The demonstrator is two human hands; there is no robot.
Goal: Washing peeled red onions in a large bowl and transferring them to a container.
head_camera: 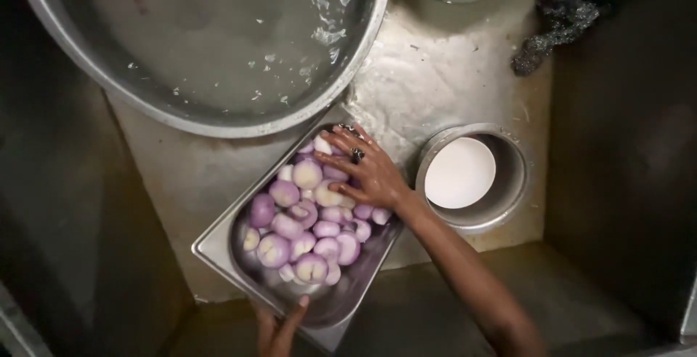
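Right hand (367, 172) flat, open on about twenty peeled onions (305, 219); left hand (279, 328) gripping one tray (218, 244).

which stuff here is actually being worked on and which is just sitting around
In hand: peeled onions; steel tray; right hand flat on the onions; left hand at the tray's rim.

Lying about: big basin of water; small round pot; scrubber.
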